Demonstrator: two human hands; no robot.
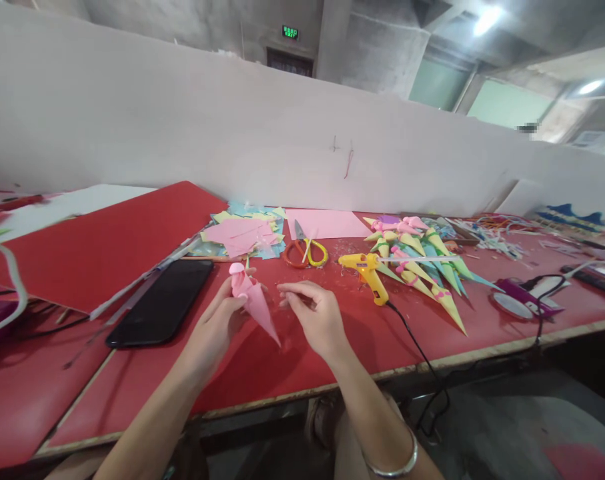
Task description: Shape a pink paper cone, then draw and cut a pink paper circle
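Head view, and counting it up you've got one pink paper cone (258, 303) in play, two bare hands, one pair of scissors (305, 241), one yellow glue gun (367, 267) and one black phone (162, 303). Your left hand (221, 315) is closed around the cone's wide end, thumb on the near side and fingers wrapped behind, with the tip angled down and to the right over the red table (282, 373). There's one rounded pink piece sitting at the top of it. Your right hand (323, 323) is just beside the cone, not touching it as far as I can see, fingers half curled with thumb and fingertips close together; honestly can't tell if you're pinching something tiny there. One silver bangle (405, 469) on that arm. The scissors lie past your hands, one handle loop red and one yellow, between one pile of paper scraps (242, 237) and the glue gun, near one flat pink sheet (327, 224). To the right of those is one heap of cones (411, 241), mostly yellow, green and blue with pink bits, way too overlapped for me to count. The phone's left of your left hand, near one big red sheet (132, 233).
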